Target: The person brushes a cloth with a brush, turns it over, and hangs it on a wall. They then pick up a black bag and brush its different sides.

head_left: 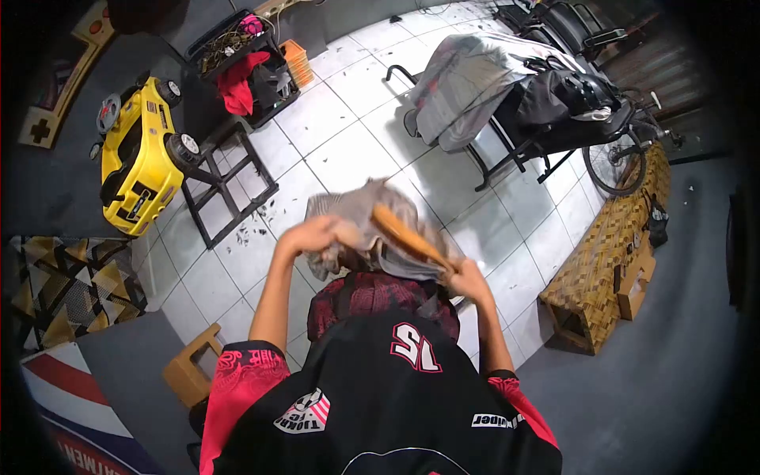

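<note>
My right hand (469,280) is closed around the narrow end of a long orange-brown piece (408,235), which looks like a wooden brush and is smeared by motion. It slants across a crumpled grey cloth (400,198) held over my lap. On the cloth's left part, my left hand (315,235) has its fingers closed at the fabric, their tips blurred. Dark red patterned fabric (380,305) covers my legs just below the cloth.
A yellow toy car (146,162) stands left, near a black frame (229,190). Ahead right is a cloth-draped black bench (514,95). A long woven basket-like tube (590,285) lies to the right. Dark scraps (247,235) are scattered over the white tiled floor (317,119).
</note>
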Demonstrator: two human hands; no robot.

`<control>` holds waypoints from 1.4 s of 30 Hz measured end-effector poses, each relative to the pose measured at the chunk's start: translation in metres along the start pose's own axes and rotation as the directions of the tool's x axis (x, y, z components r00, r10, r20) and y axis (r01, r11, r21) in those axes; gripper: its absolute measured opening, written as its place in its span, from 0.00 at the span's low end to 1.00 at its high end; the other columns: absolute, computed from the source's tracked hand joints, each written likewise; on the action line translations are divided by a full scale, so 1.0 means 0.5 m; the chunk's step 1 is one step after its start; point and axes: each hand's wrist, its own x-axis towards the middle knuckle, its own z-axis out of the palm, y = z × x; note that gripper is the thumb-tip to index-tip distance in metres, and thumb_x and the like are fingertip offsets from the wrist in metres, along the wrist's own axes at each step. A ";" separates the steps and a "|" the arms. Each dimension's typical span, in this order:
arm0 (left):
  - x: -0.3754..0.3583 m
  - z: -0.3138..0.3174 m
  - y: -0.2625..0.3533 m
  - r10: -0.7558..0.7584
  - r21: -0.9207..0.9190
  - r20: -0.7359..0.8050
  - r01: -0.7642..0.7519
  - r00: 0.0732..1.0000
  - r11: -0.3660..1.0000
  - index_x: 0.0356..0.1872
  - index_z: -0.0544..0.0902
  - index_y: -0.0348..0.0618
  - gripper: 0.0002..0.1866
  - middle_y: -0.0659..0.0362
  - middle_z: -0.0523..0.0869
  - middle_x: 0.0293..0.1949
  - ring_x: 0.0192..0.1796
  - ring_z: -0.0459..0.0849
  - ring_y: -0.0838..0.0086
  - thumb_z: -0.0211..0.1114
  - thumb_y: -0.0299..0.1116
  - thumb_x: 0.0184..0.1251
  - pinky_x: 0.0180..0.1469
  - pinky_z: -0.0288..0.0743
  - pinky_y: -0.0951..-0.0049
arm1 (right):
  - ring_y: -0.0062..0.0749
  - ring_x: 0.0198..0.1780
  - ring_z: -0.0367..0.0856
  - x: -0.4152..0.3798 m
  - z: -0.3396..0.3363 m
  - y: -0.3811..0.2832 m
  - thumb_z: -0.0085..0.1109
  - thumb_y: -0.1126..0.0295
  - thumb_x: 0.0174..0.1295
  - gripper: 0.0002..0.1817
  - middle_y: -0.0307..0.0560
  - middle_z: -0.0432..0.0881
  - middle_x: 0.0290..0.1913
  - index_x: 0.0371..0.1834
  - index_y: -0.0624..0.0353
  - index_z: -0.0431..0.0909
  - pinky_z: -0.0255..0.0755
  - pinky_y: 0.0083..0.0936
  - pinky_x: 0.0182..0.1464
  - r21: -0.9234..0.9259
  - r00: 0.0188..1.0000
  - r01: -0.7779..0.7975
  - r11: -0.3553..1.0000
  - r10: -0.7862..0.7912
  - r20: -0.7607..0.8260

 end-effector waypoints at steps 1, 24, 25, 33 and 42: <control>0.015 -0.016 0.004 0.208 -0.001 -0.138 -0.210 0.968 0.978 0.54 0.69 0.42 0.24 0.53 0.82 0.33 0.33 0.82 0.74 0.44 0.15 0.54 0.34 0.76 0.73 | 0.23 0.23 0.73 -0.013 -0.036 -0.067 0.57 0.72 0.48 0.12 0.49 0.75 0.21 0.36 0.65 0.80 0.68 0.23 0.29 -0.036 0.998 0.047 0.998 -0.048 -0.050; 0.132 0.212 0.051 0.645 0.040 0.044 -0.646 0.763 0.762 0.49 0.76 0.35 0.13 0.55 0.85 0.37 0.38 0.83 0.67 0.56 0.30 0.66 0.40 0.76 0.71 | 0.23 0.31 0.80 -0.073 -0.229 -0.298 0.53 0.64 0.65 0.15 0.44 0.80 0.34 0.48 0.64 0.70 0.73 0.16 0.33 0.625 0.722 0.656 0.423 -0.109 -0.684; 0.134 0.214 0.052 0.579 -0.168 0.033 -0.566 0.815 0.807 0.48 0.76 0.36 0.13 0.56 0.84 0.36 0.37 0.83 0.70 0.55 0.30 0.67 0.40 0.76 0.72 | 0.21 0.31 0.79 -0.063 -0.235 -0.289 0.54 0.64 0.65 0.16 0.44 0.79 0.35 0.49 0.64 0.69 0.72 0.15 0.33 0.549 0.670 0.680 0.486 -0.107 -0.734; -0.007 0.164 0.188 0.589 -0.649 -0.129 -0.517 0.798 0.558 0.53 0.71 0.34 0.19 0.57 0.80 0.44 0.42 0.81 0.76 0.58 0.29 0.62 0.44 0.76 0.76 | 0.14 0.29 0.72 -0.050 -0.190 -0.216 0.57 0.61 0.64 0.28 0.42 0.77 0.36 0.59 0.68 0.59 0.65 0.11 0.29 0.337 0.606 0.561 0.756 -0.098 -0.790; -0.023 0.195 0.246 0.418 -0.511 -0.377 -0.562 0.826 0.650 0.47 0.73 0.33 0.14 0.59 0.81 0.39 0.38 0.79 0.81 0.59 0.30 0.64 0.40 0.75 0.79 | 0.12 0.20 0.67 -0.061 -0.068 -0.239 0.56 0.72 0.61 0.17 0.33 0.73 0.19 0.52 0.63 0.66 0.59 0.15 0.21 0.235 0.696 0.415 0.879 -0.141 -0.704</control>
